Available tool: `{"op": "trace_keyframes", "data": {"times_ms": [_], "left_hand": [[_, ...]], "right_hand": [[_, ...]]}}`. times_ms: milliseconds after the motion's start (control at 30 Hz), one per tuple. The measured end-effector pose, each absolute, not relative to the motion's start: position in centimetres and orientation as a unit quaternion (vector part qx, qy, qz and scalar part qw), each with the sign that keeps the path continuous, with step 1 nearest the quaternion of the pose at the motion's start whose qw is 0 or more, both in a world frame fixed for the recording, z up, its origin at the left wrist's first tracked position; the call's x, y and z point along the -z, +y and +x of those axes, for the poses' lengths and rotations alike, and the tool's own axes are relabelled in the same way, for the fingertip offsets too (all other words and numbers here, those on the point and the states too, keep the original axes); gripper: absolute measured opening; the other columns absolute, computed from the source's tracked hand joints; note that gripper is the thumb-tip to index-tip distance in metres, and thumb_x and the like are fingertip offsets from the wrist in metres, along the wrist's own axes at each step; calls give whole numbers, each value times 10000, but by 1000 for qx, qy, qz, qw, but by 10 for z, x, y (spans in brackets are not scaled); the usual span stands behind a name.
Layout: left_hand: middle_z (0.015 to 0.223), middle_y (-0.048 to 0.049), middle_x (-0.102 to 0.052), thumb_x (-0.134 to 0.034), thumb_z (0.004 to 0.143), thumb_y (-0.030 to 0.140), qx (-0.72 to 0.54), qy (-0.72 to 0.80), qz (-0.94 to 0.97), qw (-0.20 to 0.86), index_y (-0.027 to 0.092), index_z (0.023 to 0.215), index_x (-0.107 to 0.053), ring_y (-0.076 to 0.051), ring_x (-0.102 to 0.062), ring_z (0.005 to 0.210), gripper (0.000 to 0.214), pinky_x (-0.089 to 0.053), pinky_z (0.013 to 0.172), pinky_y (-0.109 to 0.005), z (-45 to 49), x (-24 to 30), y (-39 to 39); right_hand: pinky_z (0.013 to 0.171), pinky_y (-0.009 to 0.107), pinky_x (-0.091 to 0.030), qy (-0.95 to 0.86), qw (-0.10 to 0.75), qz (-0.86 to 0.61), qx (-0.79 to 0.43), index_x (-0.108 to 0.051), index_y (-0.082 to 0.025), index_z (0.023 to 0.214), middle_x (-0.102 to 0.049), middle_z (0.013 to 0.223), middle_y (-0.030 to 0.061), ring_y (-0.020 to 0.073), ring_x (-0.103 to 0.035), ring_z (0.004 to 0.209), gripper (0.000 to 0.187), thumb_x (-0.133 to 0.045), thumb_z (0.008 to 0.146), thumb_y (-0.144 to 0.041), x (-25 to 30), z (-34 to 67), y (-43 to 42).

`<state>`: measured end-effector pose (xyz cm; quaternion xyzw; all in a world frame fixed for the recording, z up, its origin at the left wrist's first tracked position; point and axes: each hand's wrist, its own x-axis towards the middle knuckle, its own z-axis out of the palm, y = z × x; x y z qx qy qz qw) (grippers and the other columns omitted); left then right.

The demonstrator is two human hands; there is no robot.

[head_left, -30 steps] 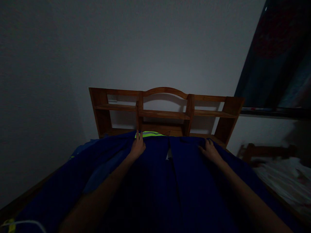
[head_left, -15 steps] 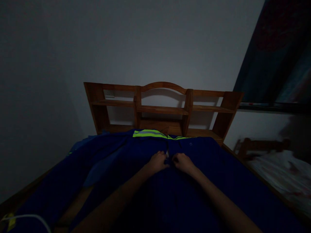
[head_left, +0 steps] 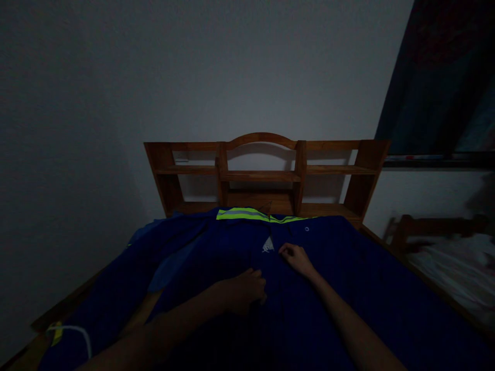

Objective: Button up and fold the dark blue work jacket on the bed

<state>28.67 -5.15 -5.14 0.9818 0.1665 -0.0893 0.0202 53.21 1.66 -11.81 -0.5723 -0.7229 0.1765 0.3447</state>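
A dark blue work jacket (head_left: 216,257) with a yellow-green and silver reflective band (head_left: 243,214) lies spread out in front of me. At the upper part of its front opening a small pale patch (head_left: 268,245) shows. Just right of this patch is my right hand (head_left: 297,257), its thumb and fingers pinched together at the blue cloth. Lower down and to the left, my left hand (head_left: 247,291) rests over the front of the jacket with curled fingers. Deep shadow hides what, if anything, its fingertips hold.
Beyond the jacket stands a wooden headboard with shelves (head_left: 261,176) against the pale wall. Lighter blue cloth (head_left: 174,263) shows by the left sleeve. A white cord (head_left: 73,328) curves at lower left. Whitish bedding (head_left: 460,268) and a dark curtain (head_left: 433,82) are at right.
My left hand has come down and away from the opening, leaving the pale patch more visible. My right hand stays near the opening. The view has shifted slightly.
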Motion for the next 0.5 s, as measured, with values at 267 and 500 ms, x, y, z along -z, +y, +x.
{"op": "trace_keyframes", "data": {"times_ms": [267, 500], "left_hand": [[965, -79, -586, -621, 663, 194, 45, 111, 993, -5, 179, 904, -578, -243, -488, 968, 245, -406, 845, -360, 309, 62, -105], [726, -45, -611, -533, 777, 238, 26, 158, 987, 15, 328, 859, -641, -203, -548, 677, 163, -421, 552, -310, 322, 110, -127]], "right_hand": [[573, 192, -375, -714, 372, -561, -192, -666, -195, 866, -652, 726, -1, 125, -581, 648, 257, -439, 746, -192, 119, 542, 22], [538, 189, -356, -711, 377, -561, -197, -666, -190, 874, -638, 688, -5, 121, -562, 616, 267, -427, 756, -190, 122, 546, 25]]}}
